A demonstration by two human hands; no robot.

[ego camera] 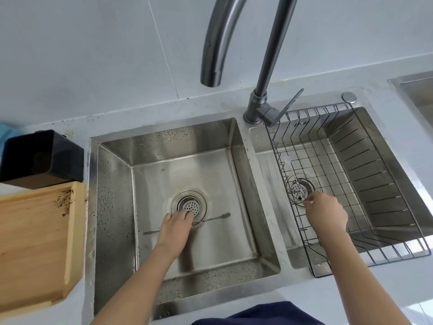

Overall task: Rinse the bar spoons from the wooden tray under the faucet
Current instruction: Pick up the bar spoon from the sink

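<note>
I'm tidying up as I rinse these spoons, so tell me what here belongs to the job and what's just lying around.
Job: bar spoon under left hand; spoons at right hand; wire basket; faucet; wooden tray.
Lying about: black container; blue cloth.

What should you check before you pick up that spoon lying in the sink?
1. Left hand on the bar spoon in the left basin: ok, but grip cannot tell.
2. Right hand has let go of the spoons in the wire rack: not ok, fingers touching them.
3. Water running from the faucet: not ok, none visible.
4. Wooden tray emptied: ok, only crumbs.
5. Spout over the left basin: ok.
</note>
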